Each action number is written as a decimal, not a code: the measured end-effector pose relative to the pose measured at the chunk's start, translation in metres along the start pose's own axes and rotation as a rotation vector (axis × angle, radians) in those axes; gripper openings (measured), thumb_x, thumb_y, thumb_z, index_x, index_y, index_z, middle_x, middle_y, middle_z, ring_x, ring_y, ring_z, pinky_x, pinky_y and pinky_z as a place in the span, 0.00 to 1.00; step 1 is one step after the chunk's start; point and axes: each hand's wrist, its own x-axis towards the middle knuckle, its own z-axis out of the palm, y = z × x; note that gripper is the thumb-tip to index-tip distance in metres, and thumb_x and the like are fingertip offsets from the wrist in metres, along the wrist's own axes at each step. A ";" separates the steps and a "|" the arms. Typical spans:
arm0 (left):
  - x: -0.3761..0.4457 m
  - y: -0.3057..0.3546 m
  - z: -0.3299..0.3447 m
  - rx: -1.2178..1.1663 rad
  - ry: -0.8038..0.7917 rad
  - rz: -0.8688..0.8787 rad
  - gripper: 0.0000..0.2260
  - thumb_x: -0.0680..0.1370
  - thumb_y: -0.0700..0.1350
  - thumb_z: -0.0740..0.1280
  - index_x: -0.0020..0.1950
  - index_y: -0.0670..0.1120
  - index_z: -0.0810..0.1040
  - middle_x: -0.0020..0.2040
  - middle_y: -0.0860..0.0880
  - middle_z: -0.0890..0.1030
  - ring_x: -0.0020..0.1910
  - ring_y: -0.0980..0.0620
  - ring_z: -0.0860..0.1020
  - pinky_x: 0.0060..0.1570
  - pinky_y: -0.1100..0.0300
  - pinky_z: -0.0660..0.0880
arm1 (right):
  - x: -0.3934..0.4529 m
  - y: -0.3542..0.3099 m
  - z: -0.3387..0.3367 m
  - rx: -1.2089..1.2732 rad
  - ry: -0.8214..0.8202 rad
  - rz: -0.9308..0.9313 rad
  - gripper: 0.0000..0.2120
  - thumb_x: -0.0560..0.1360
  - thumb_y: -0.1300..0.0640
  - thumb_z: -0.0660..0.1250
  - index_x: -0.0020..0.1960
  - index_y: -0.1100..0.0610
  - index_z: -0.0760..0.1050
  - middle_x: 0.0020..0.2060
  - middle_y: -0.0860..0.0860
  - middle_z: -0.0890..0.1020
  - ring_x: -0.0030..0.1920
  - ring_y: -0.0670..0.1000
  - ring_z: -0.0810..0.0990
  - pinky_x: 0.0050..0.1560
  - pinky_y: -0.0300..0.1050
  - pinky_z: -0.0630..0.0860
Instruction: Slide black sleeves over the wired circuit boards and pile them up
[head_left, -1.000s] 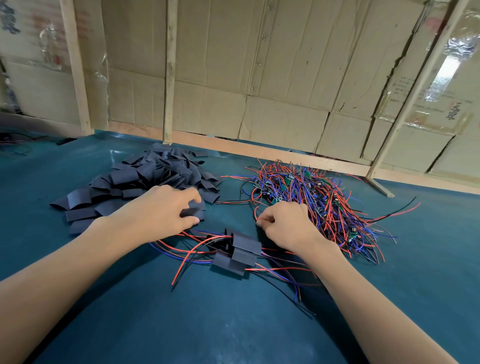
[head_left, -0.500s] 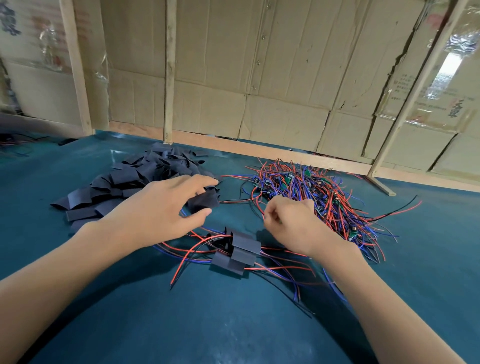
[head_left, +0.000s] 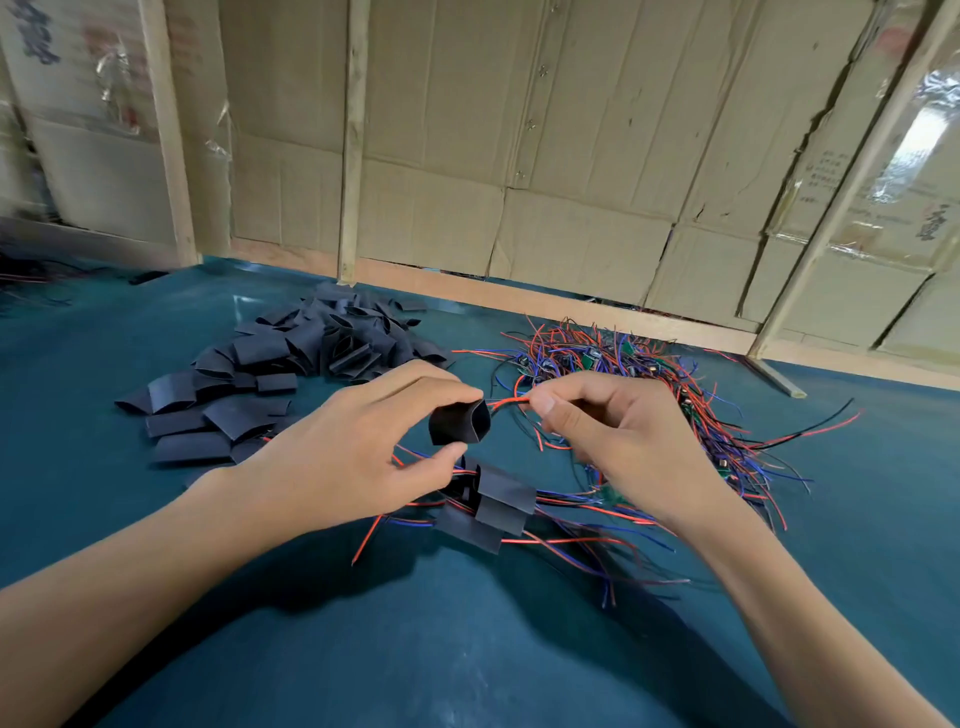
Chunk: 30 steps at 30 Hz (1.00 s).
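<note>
On the tabletop (head_left: 467, 649), unsleeved boards' wires (head_left: 649, 374) lie far right. My left hand (head_left: 343, 457) pinches an open sleeve (head_left: 460, 422); my right hand (head_left: 613, 426) pinches red leads (head_left: 506, 404) at its mouth. Threading step: next, feed leads through.

Probably a small assembly workshop: a green-topped table (head_left: 156, 519) walled by flattened cardboard (head_left: 571, 156) on raw wooden battens (head_left: 353, 156), heaped with bulk parts.

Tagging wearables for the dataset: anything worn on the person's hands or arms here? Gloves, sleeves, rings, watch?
Nothing worn that shows. The left hand and right hand are bare: no gloves, no visible rings. Both forearms are bare from wrist to frame edge, with no sleeves, watch, straps or markings in view.
</note>
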 end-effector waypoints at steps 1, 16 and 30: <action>0.000 0.000 0.000 -0.004 0.004 -0.006 0.19 0.76 0.45 0.72 0.66 0.47 0.77 0.60 0.55 0.77 0.58 0.58 0.77 0.60 0.60 0.73 | -0.001 -0.002 0.002 0.016 0.005 -0.005 0.07 0.76 0.52 0.70 0.46 0.54 0.84 0.31 0.42 0.78 0.28 0.41 0.67 0.31 0.33 0.65; 0.001 0.010 -0.001 0.044 0.046 0.029 0.19 0.75 0.45 0.73 0.64 0.42 0.79 0.58 0.49 0.80 0.56 0.53 0.80 0.58 0.57 0.75 | -0.005 0.005 0.025 0.168 0.012 -0.004 0.05 0.74 0.64 0.75 0.44 0.57 0.80 0.37 0.48 0.83 0.38 0.46 0.78 0.43 0.39 0.75; 0.001 0.015 0.001 0.012 0.070 0.026 0.19 0.75 0.43 0.75 0.64 0.42 0.79 0.59 0.49 0.80 0.58 0.53 0.79 0.61 0.57 0.74 | -0.001 0.011 0.030 0.197 0.091 0.120 0.08 0.74 0.71 0.71 0.50 0.62 0.78 0.39 0.53 0.83 0.36 0.54 0.83 0.39 0.48 0.83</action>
